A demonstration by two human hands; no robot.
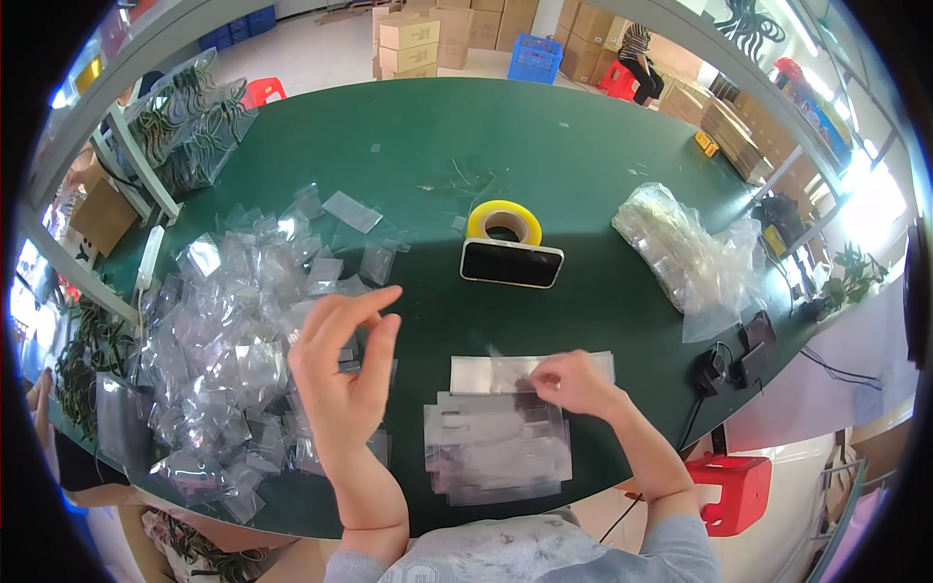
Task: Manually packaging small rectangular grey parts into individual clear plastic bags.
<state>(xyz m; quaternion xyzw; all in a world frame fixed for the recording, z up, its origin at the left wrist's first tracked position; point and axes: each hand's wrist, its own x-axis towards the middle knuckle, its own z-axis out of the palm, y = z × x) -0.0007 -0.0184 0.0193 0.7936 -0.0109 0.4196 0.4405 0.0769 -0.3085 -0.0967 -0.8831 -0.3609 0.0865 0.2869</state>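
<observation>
My left hand (342, 360) is raised over the right side of a large heap of small clear plastic pouches (224, 350), its thumb and forefinger apart and nothing visible between them. Fingers pinched, my right hand (573, 381) is at a whitish flat strip of film (472, 373) that lies on the green table. What the pinch holds, if anything, is too blurred to make out. Just below that strip lies a stack of clear flat plastic sheets (501, 442), in front of my body.
Beyond my hands, a phone (511, 263) leans on a yellow tape roll (505, 212). A clear bag of plastic pieces (671, 243) lies on the right, near black adapters (753, 350). Bagged dark cords (190, 121) are at far left. A person (638, 63) sits in the background.
</observation>
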